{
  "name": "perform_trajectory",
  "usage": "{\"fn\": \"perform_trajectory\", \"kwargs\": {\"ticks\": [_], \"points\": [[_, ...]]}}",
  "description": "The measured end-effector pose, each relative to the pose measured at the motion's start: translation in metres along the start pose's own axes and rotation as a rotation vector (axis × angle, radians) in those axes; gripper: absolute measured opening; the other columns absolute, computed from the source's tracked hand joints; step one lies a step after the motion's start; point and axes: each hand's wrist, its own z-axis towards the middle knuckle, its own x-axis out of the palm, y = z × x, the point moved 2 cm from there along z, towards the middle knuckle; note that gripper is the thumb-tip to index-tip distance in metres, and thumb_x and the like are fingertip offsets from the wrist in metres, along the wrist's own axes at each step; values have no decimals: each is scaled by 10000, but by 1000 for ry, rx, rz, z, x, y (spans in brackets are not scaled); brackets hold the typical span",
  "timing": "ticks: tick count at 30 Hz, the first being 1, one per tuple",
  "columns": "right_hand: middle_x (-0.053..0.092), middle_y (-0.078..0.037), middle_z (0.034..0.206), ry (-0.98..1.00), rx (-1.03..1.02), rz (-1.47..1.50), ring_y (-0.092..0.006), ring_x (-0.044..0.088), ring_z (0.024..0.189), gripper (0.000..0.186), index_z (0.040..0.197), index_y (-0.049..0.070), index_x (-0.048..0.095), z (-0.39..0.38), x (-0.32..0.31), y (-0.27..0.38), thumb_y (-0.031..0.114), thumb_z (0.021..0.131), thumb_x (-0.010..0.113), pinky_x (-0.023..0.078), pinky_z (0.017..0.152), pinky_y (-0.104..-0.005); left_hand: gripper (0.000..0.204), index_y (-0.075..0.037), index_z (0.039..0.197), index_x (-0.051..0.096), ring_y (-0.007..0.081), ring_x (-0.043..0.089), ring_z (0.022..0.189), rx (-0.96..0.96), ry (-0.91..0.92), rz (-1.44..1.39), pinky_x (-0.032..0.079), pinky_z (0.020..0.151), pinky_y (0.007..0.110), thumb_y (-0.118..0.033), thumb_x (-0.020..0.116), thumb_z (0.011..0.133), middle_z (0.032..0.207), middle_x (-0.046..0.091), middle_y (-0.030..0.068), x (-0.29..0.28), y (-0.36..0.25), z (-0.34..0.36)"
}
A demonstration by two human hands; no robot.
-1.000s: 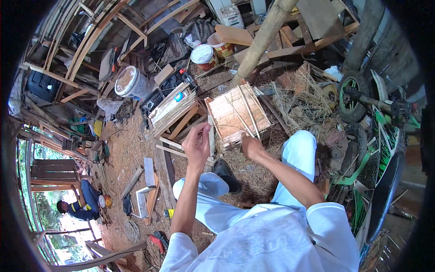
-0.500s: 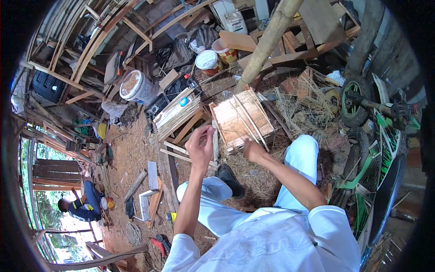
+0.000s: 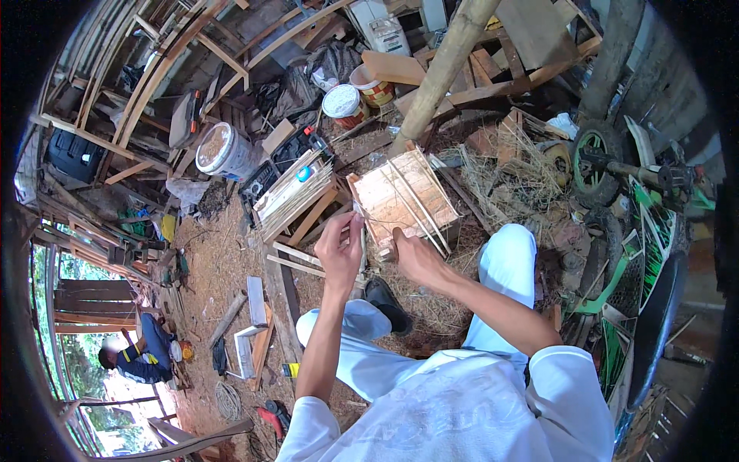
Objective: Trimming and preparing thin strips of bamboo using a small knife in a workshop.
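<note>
My left hand (image 3: 339, 248) is raised with thumb and fingertips pinched together, in front of the near left corner of a wooden box (image 3: 382, 202). My right hand (image 3: 420, 260) is closed, its fingertips close to the box's near edge. A faint thin strand seems to run from one hand to the other; its kind is too fine to make out. Two slender wooden strips (image 3: 416, 202) lie across the top of the box. Left of it rests a stack of thin wooden slats (image 3: 286, 202) with a small blue round object (image 3: 304, 173) on top.
A white bucket (image 3: 221, 148), an open black tool case (image 3: 262, 182) and two smaller tubs (image 3: 343, 103) stand beyond. A bamboo pole (image 3: 446, 73) rises behind the box. Motorbike parts (image 3: 596, 165) crowd the right. Another person (image 3: 142, 354) sits far left.
My right hand has come left, nearer to my left hand. The left hand keeps its pinch in nearly the same place. The whole view has shifted slightly.
</note>
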Motion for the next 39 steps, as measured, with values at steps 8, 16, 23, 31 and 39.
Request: {"fn": "perform_trajectory", "kwargs": {"ticks": [8, 16, 23, 31, 39], "points": [[592, -293, 686, 58, 108, -118, -417, 626, 675, 305, 1069, -146, 456, 13, 45, -70, 62, 860, 377, 486, 570, -514, 58, 26, 901, 624, 159, 667, 729, -1, -2, -2, 563, 612, 270, -4, 631, 851, 829, 660, 122, 2, 1, 2], [638, -279, 811, 158, 278, -203, -402, 647, 753, 384, 1132, -106, 480, 23, 107, -160, 81, 798, 502, 527, 652, -454, 49, 32, 888, 629, 159, 669, 727, -10, 31, 42, 568, 610, 265, 2, 630, 850, 824, 659, 118, 1, -8, 5], [617, -335, 885, 209, 361, -60, -441, 633, 844, 360, 1103, -152, 503, 24, 80, -104, 112, 918, 343, 504, 769, -499, 69, 15, 890, 649, 140, 676, 738, -58, -34, 20, 533, 636, 243, -45, 652, 855, 779, 678, 93, -4, -1, 5], [594, -273, 635, 31, -11, 88, -387, 633, 569, 359, 1135, -198, 396, -2, -22, 42, 15, 849, 355, 504, 485, -465, 105, 43, 880, 635, 155, 689, 726, -58, -80, 12, 540, 621, 247, -59, 649, 865, 750, 675, 105, 2, 12, 4], [526, -95, 542, 67, -6, 146, -217, 519, 408, 373, 1147, -197, 392, 17, 51, -61, 7, 841, 333, 363, 296, -287, 95, 28, 866, 632, 158, 692, 727, -53, -47, 9, 539, 605, 241, -66, 646, 867, 750, 675, 105, 5, 5, 8]]}}
